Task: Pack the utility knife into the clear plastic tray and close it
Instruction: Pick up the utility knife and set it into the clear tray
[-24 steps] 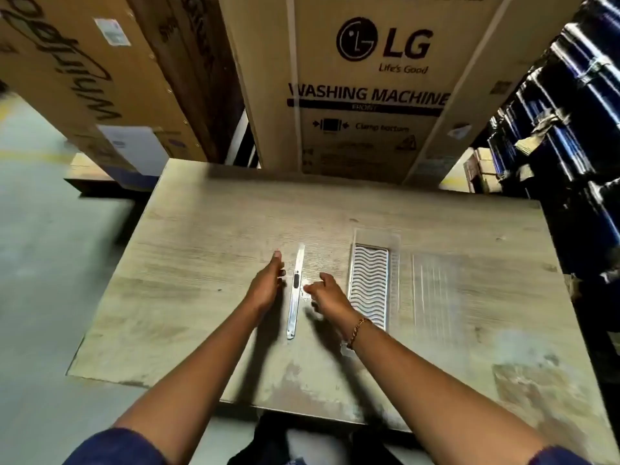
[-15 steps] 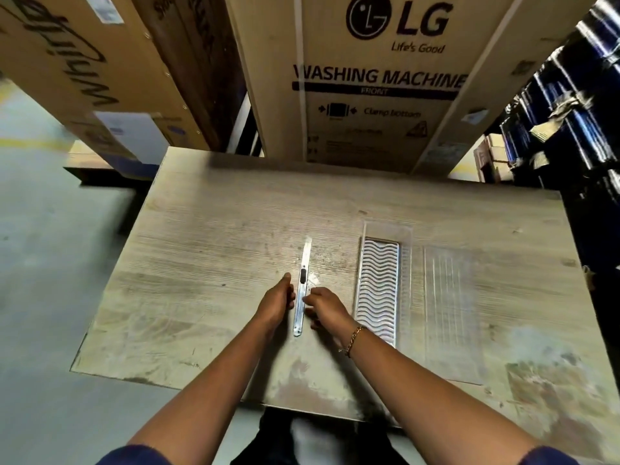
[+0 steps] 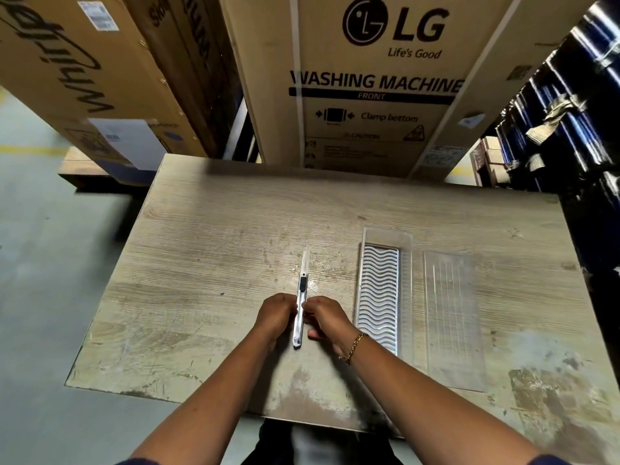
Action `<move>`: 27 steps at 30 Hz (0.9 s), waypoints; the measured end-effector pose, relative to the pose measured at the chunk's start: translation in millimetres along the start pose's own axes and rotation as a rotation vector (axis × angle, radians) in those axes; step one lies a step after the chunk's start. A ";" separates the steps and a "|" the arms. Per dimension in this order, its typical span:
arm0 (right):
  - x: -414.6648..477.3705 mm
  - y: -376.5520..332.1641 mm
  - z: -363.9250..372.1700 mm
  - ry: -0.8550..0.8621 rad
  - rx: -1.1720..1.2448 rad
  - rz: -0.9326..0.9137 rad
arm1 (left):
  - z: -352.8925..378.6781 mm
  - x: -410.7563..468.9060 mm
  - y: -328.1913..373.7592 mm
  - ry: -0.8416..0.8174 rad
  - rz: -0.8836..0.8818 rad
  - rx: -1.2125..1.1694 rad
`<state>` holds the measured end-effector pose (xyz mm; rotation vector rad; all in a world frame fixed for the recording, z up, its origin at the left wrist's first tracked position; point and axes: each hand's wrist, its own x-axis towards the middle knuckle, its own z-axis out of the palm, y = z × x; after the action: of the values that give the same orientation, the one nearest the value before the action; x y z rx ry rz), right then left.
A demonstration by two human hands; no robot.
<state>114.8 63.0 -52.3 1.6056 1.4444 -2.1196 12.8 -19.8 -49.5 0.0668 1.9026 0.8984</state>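
A slim silver utility knife (image 3: pixel 302 290) with a dark slider lies lengthwise on the worn wooden table (image 3: pixel 208 263), its blade end pointing away from me. My left hand (image 3: pixel 276 313) pinches its near half from the left and my right hand (image 3: pixel 325 317) from the right, fingertips on both sides. The clear plastic tray (image 3: pixel 385 239) lies open to the right, holding a white insert with wavy lines. Its clear ribbed lid half (image 3: pixel 451 317) lies flat further right.
Big cardboard appliance boxes (image 3: pixel 369 78) stand against the table's far edge. Dark blue wrapped goods (image 3: pixel 577 105) are stacked at the right. Grey floor (image 3: pixel 43 263) lies to the left of the table, and the near edge runs just under my forearms.
Both hands slid back along the knife toward me and closed in from each side; they now pinch its near half. The knife and tray stay where they were.
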 end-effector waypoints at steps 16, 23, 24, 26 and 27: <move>-12.9 -13.9 -10.9 -0.024 0.079 -0.022 | 3.0 -1.3 8.6 -0.024 0.013 -0.091; -18.3 -63.4 -27.2 0.012 0.081 -0.185 | 6.6 -20.5 56.7 -0.073 0.097 -0.204; -19.7 -72.2 -31.5 0.018 0.082 -0.205 | 6.8 -24.3 63.6 -0.086 0.110 -0.225; -22.9 -89.7 -40.5 0.027 0.103 -0.246 | 7.2 -30.9 76.7 -0.103 0.137 -0.264; -25.3 -98.2 -44.9 0.036 0.113 -0.267 | 7.5 -33.7 82.7 -0.110 0.152 -0.270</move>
<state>98.9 137.9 27.9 1.5725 1.6620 -2.3654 9.1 30.4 24.7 0.0976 1.6771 1.2227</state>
